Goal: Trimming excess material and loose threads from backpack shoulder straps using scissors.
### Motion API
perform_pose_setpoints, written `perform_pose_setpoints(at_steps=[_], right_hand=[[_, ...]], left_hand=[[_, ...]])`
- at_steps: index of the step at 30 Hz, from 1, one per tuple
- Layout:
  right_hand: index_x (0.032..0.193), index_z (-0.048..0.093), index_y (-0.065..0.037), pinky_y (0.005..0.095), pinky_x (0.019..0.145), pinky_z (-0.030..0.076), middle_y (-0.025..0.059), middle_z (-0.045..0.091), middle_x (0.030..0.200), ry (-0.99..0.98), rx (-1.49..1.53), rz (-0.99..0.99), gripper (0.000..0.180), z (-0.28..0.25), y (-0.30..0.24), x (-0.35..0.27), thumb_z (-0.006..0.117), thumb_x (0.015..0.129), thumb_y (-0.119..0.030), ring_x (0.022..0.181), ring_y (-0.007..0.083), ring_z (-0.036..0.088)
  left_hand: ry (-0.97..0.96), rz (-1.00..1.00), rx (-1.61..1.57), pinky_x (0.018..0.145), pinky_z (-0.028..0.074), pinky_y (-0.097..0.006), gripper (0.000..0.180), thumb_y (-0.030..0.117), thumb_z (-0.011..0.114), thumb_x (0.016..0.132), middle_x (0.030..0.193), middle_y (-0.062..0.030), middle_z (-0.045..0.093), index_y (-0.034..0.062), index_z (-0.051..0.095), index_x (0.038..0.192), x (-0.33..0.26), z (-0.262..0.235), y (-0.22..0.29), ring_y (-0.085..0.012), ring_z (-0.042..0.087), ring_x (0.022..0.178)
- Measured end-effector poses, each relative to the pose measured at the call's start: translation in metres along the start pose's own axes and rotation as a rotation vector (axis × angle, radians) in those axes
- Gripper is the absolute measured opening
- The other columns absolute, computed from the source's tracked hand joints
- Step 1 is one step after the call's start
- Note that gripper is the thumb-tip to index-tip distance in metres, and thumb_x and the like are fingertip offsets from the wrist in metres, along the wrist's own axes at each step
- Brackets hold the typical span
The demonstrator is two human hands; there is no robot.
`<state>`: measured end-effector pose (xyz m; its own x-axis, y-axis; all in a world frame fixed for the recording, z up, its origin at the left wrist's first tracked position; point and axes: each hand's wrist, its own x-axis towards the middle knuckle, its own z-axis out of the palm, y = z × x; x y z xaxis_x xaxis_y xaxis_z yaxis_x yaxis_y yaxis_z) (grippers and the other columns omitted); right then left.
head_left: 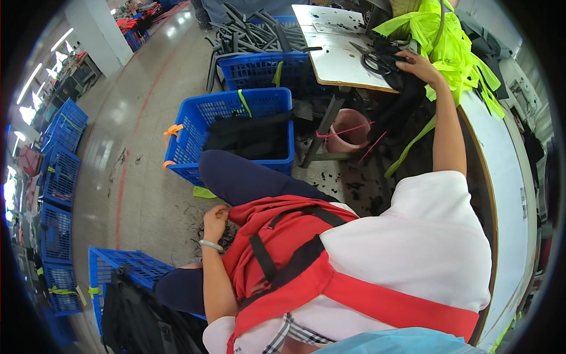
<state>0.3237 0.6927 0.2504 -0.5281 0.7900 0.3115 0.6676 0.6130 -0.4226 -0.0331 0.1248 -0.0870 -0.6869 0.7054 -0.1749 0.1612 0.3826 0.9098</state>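
My right hand (420,69) reaches out to the white work table (336,56), its fingers closed on black fabric (407,97). That fabric hangs down over the table edge. Beside those fingers lies a pair of scissors (373,62) with dark handles. My left hand (216,222) is low by my knee, next to the edge of the red apron (250,218). Its fingers are curled; what is in them, if anything, is hidden. A bracelet circles that wrist.
A blue crate (191,109) with black cloth stands before my knees. Behind it another blue crate (250,68) carries dark strips (259,35). A pink bin (348,127) sits under the table. Neon yellow strips (436,35) are heaped at right. Blue crates (59,177) line the left.
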Motion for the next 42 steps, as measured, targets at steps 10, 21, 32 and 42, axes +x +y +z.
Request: perform_pose_setpoints(at_steps=[10,21,32,42], right_hand=[[0.108,0.066,-0.004,0.0263,0.078,0.045,0.0031,0.064,0.091,0.246,0.303,0.185,0.034,-0.010,0.015,0.009,0.064,0.076,-0.014,0.082,0.0150,0.059],[0.135,0.048,-0.021,0.0416,0.098,0.042,0.0088,0.055,0.127,-0.173,0.076,-0.391,0.056,0.066,-0.068,0.034,0.060,0.087,-0.048,0.116,0.0274,0.053],[0.114,0.062,-0.018,0.0435,0.084,0.049,0.0183,0.066,0.103,-0.019,-0.123,-0.384,0.033,0.045,0.012,0.045,0.059,0.081,-0.018,0.101,0.0374,0.061],[0.118,0.066,-0.021,0.0266,0.052,0.040,0.0076,0.064,0.071,0.541,0.516,-0.083,0.049,0.006,-0.003,0.062,0.043,0.079,-0.003,0.055,0.0101,0.049]], left_hand=[[-0.008,0.021,0.068,0.065,0.048,-0.026,0.021,0.001,0.058,0.082,0.077,-0.0079,0.067,-0.0037,0.066,0.100,-0.003,0.002,0.002,-0.0130,0.061,0.068],[-0.007,0.059,0.112,0.063,0.049,-0.027,0.022,0.000,0.055,0.082,0.075,-0.0093,0.066,-0.0051,0.065,0.101,-0.003,0.009,0.012,-0.0140,0.061,0.067],[-0.009,0.090,0.146,0.064,0.048,-0.028,0.022,-0.002,0.057,0.079,0.075,-0.0111,0.065,-0.0043,0.065,0.100,-0.001,0.011,-0.001,-0.0164,0.061,0.067],[-0.039,0.079,0.114,0.061,0.045,-0.025,0.025,-0.003,0.051,0.080,0.077,-0.0053,0.064,-0.0054,0.064,0.102,0.001,0.015,-0.016,-0.0105,0.056,0.068]])
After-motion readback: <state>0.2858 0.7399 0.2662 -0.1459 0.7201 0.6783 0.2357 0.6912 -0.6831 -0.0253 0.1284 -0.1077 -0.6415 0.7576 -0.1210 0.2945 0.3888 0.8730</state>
